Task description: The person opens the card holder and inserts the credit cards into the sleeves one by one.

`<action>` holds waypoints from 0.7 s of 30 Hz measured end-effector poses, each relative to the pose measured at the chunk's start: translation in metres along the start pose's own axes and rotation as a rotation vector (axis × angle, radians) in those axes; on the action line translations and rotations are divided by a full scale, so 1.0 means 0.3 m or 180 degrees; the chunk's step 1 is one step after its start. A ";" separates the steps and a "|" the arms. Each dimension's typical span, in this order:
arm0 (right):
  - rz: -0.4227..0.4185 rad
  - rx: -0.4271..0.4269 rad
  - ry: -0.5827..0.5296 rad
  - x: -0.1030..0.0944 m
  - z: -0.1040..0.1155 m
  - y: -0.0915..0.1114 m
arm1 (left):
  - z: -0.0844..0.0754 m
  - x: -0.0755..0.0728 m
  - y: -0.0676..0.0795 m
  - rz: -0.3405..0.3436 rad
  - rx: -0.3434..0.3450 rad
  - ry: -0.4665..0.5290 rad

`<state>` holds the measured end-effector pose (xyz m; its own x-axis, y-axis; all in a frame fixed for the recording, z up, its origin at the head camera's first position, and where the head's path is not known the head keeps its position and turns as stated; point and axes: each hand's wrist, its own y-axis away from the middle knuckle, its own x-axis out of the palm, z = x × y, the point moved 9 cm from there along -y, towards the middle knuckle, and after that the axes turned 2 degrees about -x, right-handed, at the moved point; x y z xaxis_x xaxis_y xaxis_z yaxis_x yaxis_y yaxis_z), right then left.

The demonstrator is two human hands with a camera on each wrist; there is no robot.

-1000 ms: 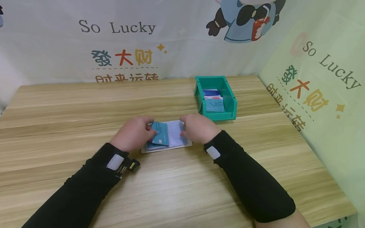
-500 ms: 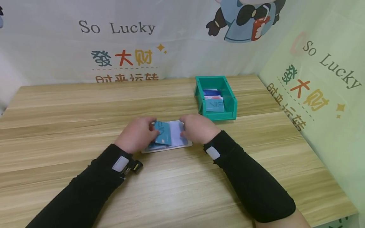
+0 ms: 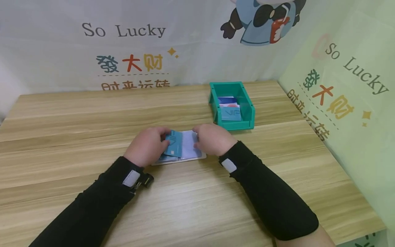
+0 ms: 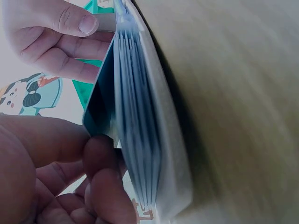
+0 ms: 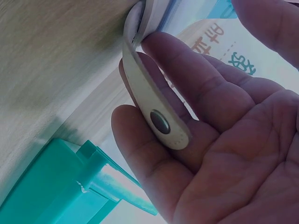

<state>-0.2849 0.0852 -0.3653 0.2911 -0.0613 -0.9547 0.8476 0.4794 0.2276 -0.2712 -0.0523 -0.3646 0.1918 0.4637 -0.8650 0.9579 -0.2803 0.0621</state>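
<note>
A card holder [image 3: 191, 145] with clear sleeves lies unfolded on the table. Seen from the left wrist, its stacked sleeves [image 4: 135, 112] stand out edge-on above a pale cover [image 4: 173, 186]. My left hand [image 3: 148, 145] pinches a blue VIP card [image 3: 174, 144] by its left edge, tilted over the holder's left part. At the holder's right edge, my right hand [image 3: 214, 139] holds it, thumb and fingers bent round that side. A pale strap [image 5: 149, 93] with a metal snap [image 5: 160, 121] hangs among the right fingers. Whether the card's far edge is inside a sleeve is hidden.
Behind my right hand stands a green bin [image 3: 250, 120] containing several cards [image 3: 230, 113], one marked VIP. The wooden table [image 3: 191, 206] runs back to a printed cloth backdrop [image 3: 191, 61], with another printed cloth [image 3: 355, 120] along the right side.
The left hand and its blue card have shifted slightly right over the holder. My right hand keeps its place at the holder's right edge. The head view has turned a little.
</note>
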 end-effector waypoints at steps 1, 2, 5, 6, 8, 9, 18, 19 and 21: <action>0.0002 -0.0005 -0.0001 0.000 0.001 0.000 | 0.000 0.000 0.000 -0.0002 0.0000 -0.0001; 0.0005 -0.0003 -0.0004 0.001 0.001 0.000 | 0.000 0.001 -0.001 -0.0002 0.0005 -0.0004; 0.0010 0.0003 -0.0010 0.001 0.002 0.001 | -0.004 0.005 -0.003 0.0004 0.0037 -0.0005; 0.0012 0.0011 -0.0017 0.001 0.002 0.002 | -0.008 0.006 -0.003 0.0007 0.0059 0.0003; 0.0010 0.0021 -0.0027 0.000 0.002 0.003 | -0.015 0.008 -0.003 0.0010 0.0103 -0.0002; 0.0005 0.0017 -0.0030 -0.001 0.003 0.003 | -0.019 0.009 -0.002 0.0014 0.0122 -0.0002; -0.0031 0.0012 -0.0049 -0.004 0.002 0.004 | -0.037 0.014 0.004 0.0119 0.0240 -0.0051; -0.0035 0.0006 -0.0057 -0.004 0.003 0.004 | -0.038 0.015 0.005 0.0133 0.0255 -0.0082; -0.0037 -0.0002 -0.0058 -0.004 0.004 0.005 | -0.039 0.018 0.005 0.0159 0.0266 -0.0126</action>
<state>-0.2835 0.0849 -0.3634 0.2891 -0.0829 -0.9537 0.8508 0.4790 0.2163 -0.2662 -0.0403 -0.3632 0.2287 0.4142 -0.8810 0.9259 -0.3721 0.0653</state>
